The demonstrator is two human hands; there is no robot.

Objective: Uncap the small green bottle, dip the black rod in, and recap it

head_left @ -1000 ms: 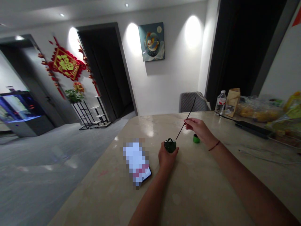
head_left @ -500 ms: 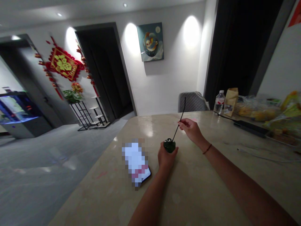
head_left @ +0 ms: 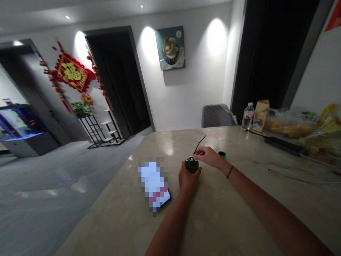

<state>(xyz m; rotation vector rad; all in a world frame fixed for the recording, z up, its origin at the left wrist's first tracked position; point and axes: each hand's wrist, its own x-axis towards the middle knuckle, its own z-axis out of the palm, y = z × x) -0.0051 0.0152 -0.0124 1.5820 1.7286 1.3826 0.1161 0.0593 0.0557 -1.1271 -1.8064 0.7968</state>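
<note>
My left hand (head_left: 188, 180) wraps around a small, round, dark green bottle (head_left: 191, 166) on the table, its fingers closed about the sides. The bottle's mouth shows a pale ring with a dark centre. Right beside that mouth, my right hand (head_left: 206, 155) pinches a thin black stick (head_left: 198, 145) low on its length. The stick slants up to the right and bends near its top. Its lower end is hidden at the fingers and the bottle's mouth, so I cannot tell how deep it reaches. Behind my right wrist stands a small green and black cap-like piece (head_left: 222, 155).
A phone (head_left: 165, 201), mostly blurred out, lies left of my left forearm on the stone-look table (head_left: 128, 213). At the right back are a water bottle (head_left: 248, 116), a paper bag (head_left: 261, 115), bagged food (head_left: 290, 124), a black bar-shaped object (head_left: 282, 145) and a white cable (head_left: 298, 179).
My right hand has come down and left to the bottle's mouth, and the stick's top sits lower. The green and black piece now shows behind my wrist. My left hand and the bottle stay put.
</note>
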